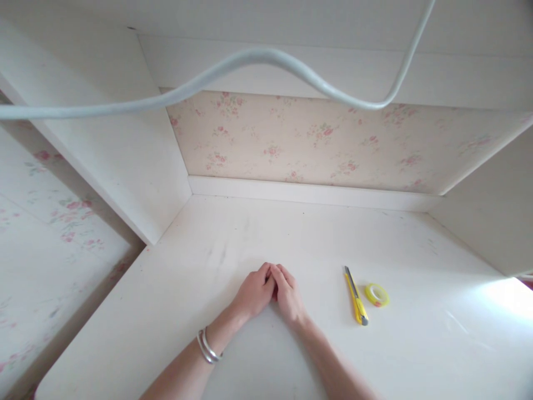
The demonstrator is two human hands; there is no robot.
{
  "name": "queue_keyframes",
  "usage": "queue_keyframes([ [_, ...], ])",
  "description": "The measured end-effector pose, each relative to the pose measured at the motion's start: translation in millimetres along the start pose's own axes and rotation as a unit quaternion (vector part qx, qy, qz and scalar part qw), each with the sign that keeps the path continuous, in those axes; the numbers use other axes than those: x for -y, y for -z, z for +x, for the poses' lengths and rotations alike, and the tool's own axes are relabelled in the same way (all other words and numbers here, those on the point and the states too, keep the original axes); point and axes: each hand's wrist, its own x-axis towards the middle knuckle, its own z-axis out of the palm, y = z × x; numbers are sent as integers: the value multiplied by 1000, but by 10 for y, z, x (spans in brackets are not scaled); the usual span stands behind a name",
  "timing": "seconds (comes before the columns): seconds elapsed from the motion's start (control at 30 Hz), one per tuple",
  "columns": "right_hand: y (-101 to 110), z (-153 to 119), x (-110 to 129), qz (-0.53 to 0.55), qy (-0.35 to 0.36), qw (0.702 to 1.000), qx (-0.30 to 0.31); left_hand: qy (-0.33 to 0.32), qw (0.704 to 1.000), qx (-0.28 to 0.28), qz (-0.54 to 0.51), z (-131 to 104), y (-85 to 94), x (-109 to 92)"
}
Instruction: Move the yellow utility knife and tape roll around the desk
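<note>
My left hand (255,291) and my right hand (288,294) rest together on the white desk (187,278), fingers closed and folded against each other. No object shows in either one, though the inner sides of the fingers are hidden. Two silver bangles (208,347) circle my left wrist. To the right of my right hand, apart from it, lies a yellow utility knife (355,297) with its dark tip pointing away from me. A roll of yellow-green tape (377,295) lies flat just right of the knife.
A white cable (266,55) hangs across the upper view. White side panels (125,166) flank the desk, and a low white ledge (312,193) runs along its back under floral wallpaper (270,139). Bright light falls on the right edge.
</note>
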Motion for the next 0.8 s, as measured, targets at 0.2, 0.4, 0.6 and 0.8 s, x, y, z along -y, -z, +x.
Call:
queue_keyframes([
  [0.2, 2, 3, -6, 11, -9, 1000, 6, 0, 1000, -2, 4, -6, 9, -43],
  [0.4, 11, 2, 15, 28, -18, 999, 8, 8, 1000, 5, 10, -9, 13, -65],
  [0.6, 29, 6, -12, 35, -10, 999, 19, -4, 1000, 12, 4, -12, 7, -33],
  [0.8, 29, -2, 9, 35, -6, 999, 19, 3, 1000, 11, 29, -12, 13, -60],
])
